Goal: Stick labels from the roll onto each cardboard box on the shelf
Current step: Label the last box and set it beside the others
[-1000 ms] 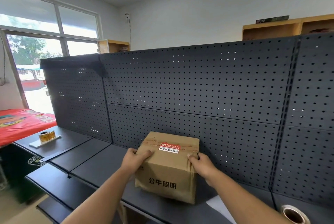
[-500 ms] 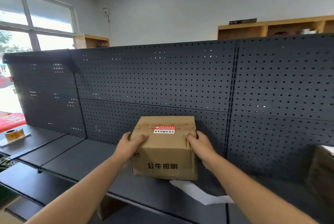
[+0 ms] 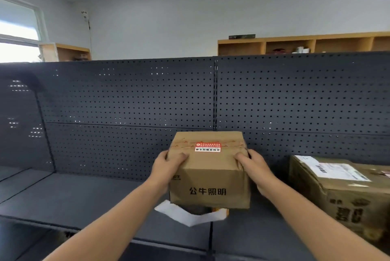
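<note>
the fingers (image 3: pixel 181 156) of the left hand (image 3: pixel 166 168) curl over the top left edge of the labelled cardboard box (image 3: pixel 209 176), thumb side out of sight behind the box wall, while the right hand (image 3: pixel 255 168) grips the opposite top edge in the same way, so both hands hold the box between them. a red and white label (image 3: pixel 207 147) sits across the taped seam on top, lying flat as far as the view shows. the box appears lifted just above the dark shelf (image 3: pixel 84 197), its lower edge over a strip of white backing paper (image 3: pixel 185 214) and a small orange thing (image 3: pixel 220 210) that is mostly hidden; whether the box touches them i cannot tell. to the right, near but apart, a second cardboard box (image 3: pixel 341 195) rests on the same shelf, with a white printed sheet on top. behind everything stands the perforated back panel (image 3: pixel 126 102). i judge the labelling of this box done and the step in hand to be placing it on the shelf. the next move would call for setting it down level, letting go with both hands, then finding the label roll, not visible here, and turning to the box on the right.
</note>
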The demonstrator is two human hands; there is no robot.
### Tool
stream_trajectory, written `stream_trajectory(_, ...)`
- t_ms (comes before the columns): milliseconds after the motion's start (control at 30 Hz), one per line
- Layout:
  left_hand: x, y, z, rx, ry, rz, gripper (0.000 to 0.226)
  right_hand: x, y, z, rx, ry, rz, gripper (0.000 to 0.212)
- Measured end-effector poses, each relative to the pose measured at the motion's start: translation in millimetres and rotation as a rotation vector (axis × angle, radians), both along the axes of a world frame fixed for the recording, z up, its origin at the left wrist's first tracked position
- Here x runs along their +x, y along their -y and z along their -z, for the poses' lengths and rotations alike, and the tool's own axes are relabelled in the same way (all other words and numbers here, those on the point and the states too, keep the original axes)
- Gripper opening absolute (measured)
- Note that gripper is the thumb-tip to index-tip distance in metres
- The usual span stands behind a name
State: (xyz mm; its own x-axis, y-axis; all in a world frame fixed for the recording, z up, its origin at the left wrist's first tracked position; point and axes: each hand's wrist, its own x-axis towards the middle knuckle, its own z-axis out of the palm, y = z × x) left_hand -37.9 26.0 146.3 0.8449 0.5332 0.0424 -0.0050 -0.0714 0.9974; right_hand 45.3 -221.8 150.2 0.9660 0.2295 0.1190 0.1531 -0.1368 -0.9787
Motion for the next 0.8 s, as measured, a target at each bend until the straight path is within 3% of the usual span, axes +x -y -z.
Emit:
stream_trajectory(200, 21, 73, 1, -0.012, -0.021, 0.075, 0.057, 12, 79, 8, -0.057, 0.000, 0.135, 0.047)
stream_trajectory(433, 40, 143, 13, -0.047, -0.052, 0.116, 0.050, 13, 139, 23, -0.046, 0.018, 0.207, 0.038)
stream_trajectory(667, 47, 172, 40, -0.064, -0.116, 0.136, 0.050, 11, 167, 38, -0.099, 0.069, 0.207, 0.057)
stream_trajectory(800, 47, 175, 50, -0.077, -0.109, 0.156, 0.042, 6, 171, 52, -0.192, 0.143, 0.234, 0.052)
